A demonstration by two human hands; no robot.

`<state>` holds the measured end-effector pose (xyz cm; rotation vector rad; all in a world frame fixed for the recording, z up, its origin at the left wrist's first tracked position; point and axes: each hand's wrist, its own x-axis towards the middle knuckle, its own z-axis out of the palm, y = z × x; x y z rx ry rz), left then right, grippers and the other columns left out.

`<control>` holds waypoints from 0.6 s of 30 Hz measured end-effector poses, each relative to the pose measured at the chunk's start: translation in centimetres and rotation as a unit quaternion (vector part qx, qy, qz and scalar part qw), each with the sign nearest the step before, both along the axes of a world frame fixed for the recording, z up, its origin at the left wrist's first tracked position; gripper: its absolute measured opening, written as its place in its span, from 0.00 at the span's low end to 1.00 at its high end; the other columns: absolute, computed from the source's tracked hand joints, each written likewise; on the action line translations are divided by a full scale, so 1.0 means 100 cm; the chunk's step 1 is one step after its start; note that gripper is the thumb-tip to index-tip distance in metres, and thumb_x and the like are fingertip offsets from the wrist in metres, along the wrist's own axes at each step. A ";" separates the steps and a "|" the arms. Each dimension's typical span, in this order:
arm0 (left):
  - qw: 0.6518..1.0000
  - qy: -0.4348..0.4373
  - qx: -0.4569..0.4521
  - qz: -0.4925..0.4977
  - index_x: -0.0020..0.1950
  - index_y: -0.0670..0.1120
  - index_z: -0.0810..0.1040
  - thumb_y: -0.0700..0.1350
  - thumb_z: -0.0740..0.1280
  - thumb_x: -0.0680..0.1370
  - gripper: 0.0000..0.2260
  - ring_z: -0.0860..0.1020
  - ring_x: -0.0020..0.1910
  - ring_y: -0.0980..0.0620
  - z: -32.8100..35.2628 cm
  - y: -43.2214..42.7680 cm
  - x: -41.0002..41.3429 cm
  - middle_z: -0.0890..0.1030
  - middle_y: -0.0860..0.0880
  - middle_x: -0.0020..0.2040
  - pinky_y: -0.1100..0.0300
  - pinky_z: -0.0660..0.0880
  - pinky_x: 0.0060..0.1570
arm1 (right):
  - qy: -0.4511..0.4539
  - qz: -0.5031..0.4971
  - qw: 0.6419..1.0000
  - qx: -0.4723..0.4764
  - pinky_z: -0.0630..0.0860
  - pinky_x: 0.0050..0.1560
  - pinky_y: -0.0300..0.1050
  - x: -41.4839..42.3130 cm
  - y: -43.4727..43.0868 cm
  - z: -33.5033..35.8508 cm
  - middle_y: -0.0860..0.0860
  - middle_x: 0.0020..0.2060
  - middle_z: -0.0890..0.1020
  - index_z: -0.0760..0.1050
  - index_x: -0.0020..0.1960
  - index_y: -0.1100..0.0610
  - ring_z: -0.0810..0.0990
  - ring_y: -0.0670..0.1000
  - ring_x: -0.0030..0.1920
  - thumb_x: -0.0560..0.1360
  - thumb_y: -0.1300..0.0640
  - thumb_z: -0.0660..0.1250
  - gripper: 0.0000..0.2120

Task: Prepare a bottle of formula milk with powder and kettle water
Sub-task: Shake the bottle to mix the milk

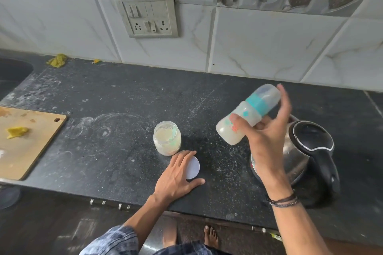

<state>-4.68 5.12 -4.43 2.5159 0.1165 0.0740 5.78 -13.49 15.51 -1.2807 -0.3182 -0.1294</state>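
My right hand (267, 130) grips a baby bottle (244, 116) in the air, tilted with its capped teal-ringed top pointing up and right; whitish liquid fills the lower body. Below and right of it stands the steel kettle (300, 151) with a black lid and handle. An open jar of formula powder (167, 137) with a scoop inside sits mid-counter. My left hand (178, 174) rests flat on the counter over the jar's white lid (193, 166), fingers straight.
A wooden cutting board (27, 143) with a yellow scrap lies at the left counter edge. A sink (12, 72) sits at far left. A switch and socket panel (148, 15) is on the tiled wall. My bare feet show below the counter.
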 end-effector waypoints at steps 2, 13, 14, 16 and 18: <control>1.000 0.000 0.000 0.002 0.81 0.51 0.60 0.72 0.68 0.73 0.43 0.58 0.78 0.55 0.000 -0.001 0.001 0.64 0.54 0.78 0.67 0.49 0.74 | 0.008 -0.042 0.999 0.030 0.82 0.56 0.50 -0.002 -0.005 -0.001 0.51 0.67 0.79 0.57 0.80 0.43 0.85 0.54 0.57 0.67 0.66 0.83 0.52; 1.000 0.004 -0.002 0.007 0.81 0.52 0.60 0.73 0.68 0.73 0.43 0.58 0.78 0.55 0.000 -0.001 0.000 0.64 0.55 0.78 0.64 0.52 0.75 | -0.027 -0.119 0.990 0.070 0.82 0.59 0.51 -0.007 -0.012 0.018 0.60 0.74 0.72 0.50 0.81 0.52 0.82 0.55 0.61 0.68 0.68 0.81 0.54; 1.000 0.005 -0.001 0.008 0.81 0.52 0.60 0.72 0.68 0.73 0.43 0.58 0.77 0.55 0.000 -0.001 0.000 0.64 0.56 0.78 0.64 0.52 0.74 | -0.062 -0.154 0.981 0.098 0.81 0.62 0.56 -0.002 -0.018 0.023 0.62 0.77 0.67 0.46 0.82 0.55 0.80 0.57 0.65 0.70 0.67 0.81 0.55; 1.000 0.005 -0.001 0.009 0.81 0.52 0.60 0.72 0.68 0.73 0.43 0.57 0.77 0.56 -0.001 -0.001 0.001 0.63 0.56 0.77 0.65 0.51 0.74 | -0.101 -0.205 0.964 0.134 0.79 0.65 0.62 0.005 -0.021 0.025 0.57 0.79 0.63 0.39 0.82 0.59 0.78 0.59 0.70 0.73 0.66 0.80 0.56; 1.000 0.004 -0.001 0.006 0.81 0.52 0.60 0.72 0.68 0.73 0.43 0.58 0.77 0.56 -0.001 -0.001 0.000 0.64 0.56 0.77 0.65 0.51 0.74 | -0.094 -0.188 0.972 0.100 0.80 0.63 0.55 0.003 -0.012 0.022 0.53 0.76 0.66 0.40 0.82 0.59 0.80 0.52 0.67 0.73 0.69 0.78 0.55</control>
